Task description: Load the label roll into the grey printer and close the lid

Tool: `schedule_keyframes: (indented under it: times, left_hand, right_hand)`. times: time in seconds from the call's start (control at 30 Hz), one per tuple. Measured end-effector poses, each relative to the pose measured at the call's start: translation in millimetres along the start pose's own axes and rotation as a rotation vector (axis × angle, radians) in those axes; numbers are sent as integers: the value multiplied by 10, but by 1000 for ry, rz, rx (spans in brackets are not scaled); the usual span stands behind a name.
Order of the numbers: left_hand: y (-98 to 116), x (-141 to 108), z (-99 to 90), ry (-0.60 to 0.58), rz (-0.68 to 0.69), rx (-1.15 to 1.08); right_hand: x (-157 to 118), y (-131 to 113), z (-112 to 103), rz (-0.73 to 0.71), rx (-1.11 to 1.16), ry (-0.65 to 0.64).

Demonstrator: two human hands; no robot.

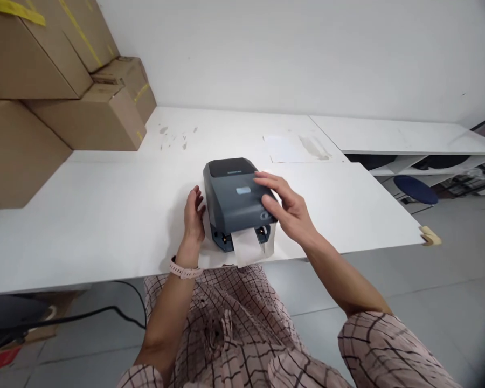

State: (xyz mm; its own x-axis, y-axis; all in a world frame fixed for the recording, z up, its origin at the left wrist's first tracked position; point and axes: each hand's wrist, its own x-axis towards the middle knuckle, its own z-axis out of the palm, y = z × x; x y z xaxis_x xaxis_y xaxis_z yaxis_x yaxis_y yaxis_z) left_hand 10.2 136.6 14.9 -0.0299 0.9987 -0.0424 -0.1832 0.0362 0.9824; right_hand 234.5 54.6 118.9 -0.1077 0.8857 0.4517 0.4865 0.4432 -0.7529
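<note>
White wall (286, 54) and white bench (117, 231) frame the work, with cardboard boxes (101, 116) stacked at the far left and a loose sheet (283, 148) lying flat behind, toward the right. A dark grey printer (234, 210) sits on the bench near its front edge, between the person's two bare hands. At its front, a gap shows beneath the cover (226, 194), with some inner parts visible, and a paper strip (247, 247) comes out there and reaches toward the bench edge.

The left grip (194, 215) is unclenched, fingers loosely curled upright just beside the printer's left wall; whether it touches cannot be told. The right grip (286, 207) is spread, thumb and fingers apart, its fingertips resting on the right side of the cover without clamping anything.

Judging by the gap, the cover seems not fully seated. Handling it well likely calls for the left palm to brace the body, so that it cannot slide, and for even pressure on both sides of the cover rather than the right alone. The strip should lie straight and centred, free of creases, and the fingers are best clear of the front gap.
</note>
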Motion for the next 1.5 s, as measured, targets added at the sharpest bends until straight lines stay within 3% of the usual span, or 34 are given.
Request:
schedule_keyframes:
  times: [0.07,0.23,0.33,0.5,0.57,0.7,0.77,0.87,0.9,0.93,0.97,1.07,1.17,1.23,1.37,1.43,1.5]
  left_hand:
    - [102,-201,6,40,7,-27]
    - [314,-678,111,-112,-29,55]
    - [304,-758,150,-166,-88,21]
    - [232,-723,130,-167,-41,39]
    - [227,-691,132,-162,-6,64]
    - [194,-663,159,-169,39,96]
    - [122,-752,154,-74,123,152]
    - [-55,-1073,104,298,452,258]
    - [-116,-1206,85,370,534,260]
    - [-166,-1334,72,317,496,252]
    - [-202,-1442,70,188,397,242]
    - [-204,-1585,140,-155,-54,154]
    - [-92,-1504,276,-285,-337,25]
    - [-16,-1435,344,-254,-362,3]
    - [22,-1418,341,-212,-262,155]
    - [-9,-1448,278,-247,-203,241]
    - [-45,-1478,193,-259,-139,276]
  right_hand:
    - [-127,75,1,63,-5,-95]
    - [-129,290,-41,274,98,-335]
    - [-98,400,-42,382,193,-369]
    - [-117,541,23,544,415,-438]
    - [-132,554,61,616,534,-436]
    - [-157,533,132,735,643,-295]
    - [-165,520,153,754,668,-256]
    - [-172,504,164,737,699,-253]
    - [-175,498,165,734,703,-252]
    - [-178,491,166,736,704,-247]
    - [-182,483,168,740,705,-240]
    - [-190,454,177,740,718,-227]
    - [-195,448,195,714,715,-220]
    - [-199,466,208,695,692,-208]
    - [-233,467,211,596,508,-226]
    - [-275,386,204,410,231,-126]
    - [-330,247,204,98,-121,26]
